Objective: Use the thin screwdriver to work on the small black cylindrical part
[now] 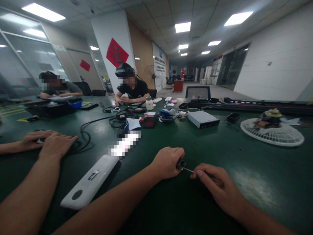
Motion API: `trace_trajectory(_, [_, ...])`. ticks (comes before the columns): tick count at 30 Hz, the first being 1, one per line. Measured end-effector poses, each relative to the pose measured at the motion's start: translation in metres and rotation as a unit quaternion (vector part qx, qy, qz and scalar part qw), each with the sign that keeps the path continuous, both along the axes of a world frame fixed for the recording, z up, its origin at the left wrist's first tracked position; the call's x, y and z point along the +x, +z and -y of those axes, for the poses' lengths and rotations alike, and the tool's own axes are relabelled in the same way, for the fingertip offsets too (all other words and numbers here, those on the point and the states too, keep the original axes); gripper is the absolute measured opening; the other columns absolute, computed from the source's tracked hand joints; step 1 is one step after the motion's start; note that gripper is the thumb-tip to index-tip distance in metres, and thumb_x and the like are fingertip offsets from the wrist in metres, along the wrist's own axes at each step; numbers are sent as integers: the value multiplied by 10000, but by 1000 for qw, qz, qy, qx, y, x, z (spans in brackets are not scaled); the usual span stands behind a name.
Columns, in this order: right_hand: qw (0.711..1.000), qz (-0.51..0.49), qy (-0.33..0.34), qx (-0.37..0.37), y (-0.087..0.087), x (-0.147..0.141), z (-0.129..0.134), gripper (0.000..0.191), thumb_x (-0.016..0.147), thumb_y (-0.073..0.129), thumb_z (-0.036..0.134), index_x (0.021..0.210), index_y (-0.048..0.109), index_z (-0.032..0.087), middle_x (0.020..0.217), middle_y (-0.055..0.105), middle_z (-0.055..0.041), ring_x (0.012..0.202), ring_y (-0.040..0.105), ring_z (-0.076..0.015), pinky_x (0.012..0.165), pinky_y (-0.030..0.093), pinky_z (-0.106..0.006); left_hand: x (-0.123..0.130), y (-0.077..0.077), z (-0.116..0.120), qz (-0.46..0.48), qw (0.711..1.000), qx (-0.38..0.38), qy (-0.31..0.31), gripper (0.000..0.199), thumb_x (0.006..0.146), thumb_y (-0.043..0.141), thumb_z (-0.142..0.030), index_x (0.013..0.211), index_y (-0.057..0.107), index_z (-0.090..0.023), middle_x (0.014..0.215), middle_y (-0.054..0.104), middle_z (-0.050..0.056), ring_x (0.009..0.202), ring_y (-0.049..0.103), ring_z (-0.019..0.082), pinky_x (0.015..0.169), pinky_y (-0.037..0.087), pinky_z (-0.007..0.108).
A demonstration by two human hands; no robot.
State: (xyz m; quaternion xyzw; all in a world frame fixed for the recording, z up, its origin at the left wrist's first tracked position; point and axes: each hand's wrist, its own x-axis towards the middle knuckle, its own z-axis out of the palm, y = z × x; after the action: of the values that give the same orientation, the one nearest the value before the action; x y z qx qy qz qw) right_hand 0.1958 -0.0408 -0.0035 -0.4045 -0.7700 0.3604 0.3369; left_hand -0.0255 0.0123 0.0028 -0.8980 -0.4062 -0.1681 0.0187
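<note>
The green tabletop (151,140) spreads across the whole lower view. Behind it two people sit: one in a black top (137,88), one farther left in a dark top (69,87). At the left edge, the hands of a person nearby (55,143) rest over a dark item beside a looped black cable (84,133).

On the right of the tabletop lies a round white grille (271,132) with a yellowish and dark item on it. A long white device (90,182) with a grey oval lies slanted between the neighbor's forearm and the left forearm. A flat silver box (203,119) sits beyond the hands, and a pale bottle (149,103) stands farther back, left of the box.

The left hand (168,161) comes in from lower left, its fingers closed around a small dark round part (181,164), which shows at the thumb side of the fist with its rim facing the right hand (216,182). The right hand's thumb and index finger are closed on the outer end of a thin metal rod (189,170). Smallest of all, the rod spans the short gap from the part's rim to those fingertips.
</note>
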Motion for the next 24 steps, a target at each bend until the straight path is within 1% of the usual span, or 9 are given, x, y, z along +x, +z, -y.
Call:
trace_trajectory(3, [1000, 11, -22, 2, -1, 1, -1, 375, 1003, 437, 434, 838, 689, 211, 739, 631, -6, 674, 580, -158, 609, 399, -284, 0, 1, 0, -2, 1000, -1, -1, 175, 832, 608, -301, 891, 470, -211, 860, 607, -1, 714, 520, 152, 641, 340, 295])
trace_trajectory(7, [998, 8, -54, 6, -1, 0, -3, 381, 1000, 437, 447, 831, 680, 207, 734, 628, -7, 679, 588, -161, 619, 410, -286, 0, 2, 1, -6, 1000, -5, 3, 181, 829, 618, -304, 895, 475, -213, 861, 606, -7, 718, 523, 150, 640, 349, 298])
trace_trajectory(9, [999, 4, -54, 3, 0, -1, -4, 374, 998, 440, 449, 849, 682, 205, 770, 647, -17, 709, 600, -170, 638, 421, -290, 0, 3, 1, -8, 1000, -8, 7, 187, 827, 622, -306, 900, 479, -212, 861, 606, -7, 726, 529, 153, 644, 356, 300])
trace_trajectory(12, [999, -11, -35, -9, 2, -1, -2, 363, 997, 441, 448, 893, 688, 203, 825, 669, -34, 764, 614, -187, 669, 438, -298, 0, 3, 1, -9, 1000, -8, 8, 188, 826, 620, -308, 905, 479, -212, 870, 609, -2, 733, 534, 156, 645, 357, 300])
trace_trajectory(16, [1000, -14, -2, -9, 2, -1, 0, 341, 999, 446, 420, 916, 698, 207, 819, 671, -32, 751, 610, -185, 671, 439, -299, 0, 3, 1, -9, 1000, -7, 2, 175, 818, 617, -285, 893, 478, -212, 864, 614, -2, 729, 535, 160, 645, 352, 301])
trace_trajectory(18, [1000, -9, -6, -1, 2, -1, 0, 349, 1000, 444, 416, 888, 699, 205, 803, 668, -30, 736, 604, -183, 655, 431, -295, 1, 3, 1, -7, 1000, -6, 1, 168, 817, 614, -277, 886, 476, -211, 857, 613, -2, 726, 535, 160, 646, 351, 300])
trace_trajectory(21, [999, -3, -31, 9, 1, 0, 0, 372, 999, 443, 421, 833, 692, 199, 765, 654, -23, 706, 594, -176, 624, 414, -285, 1, 3, 1, -4, 1000, -6, 0, 157, 821, 605, -275, 876, 473, -210, 857, 610, -1, 723, 533, 158, 644, 351, 300])
trace_trajectory(24, [999, -5, -45, 11, 1, -1, -1, 369, 1000, 444, 420, 833, 686, 197, 746, 644, -17, 685, 589, -168, 623, 416, -280, 1, 4, 1, -6, 1000, -10, 5, 164, 817, 610, -286, 877, 478, -210, 852, 607, 0, 723, 534, 159, 639, 351, 299])
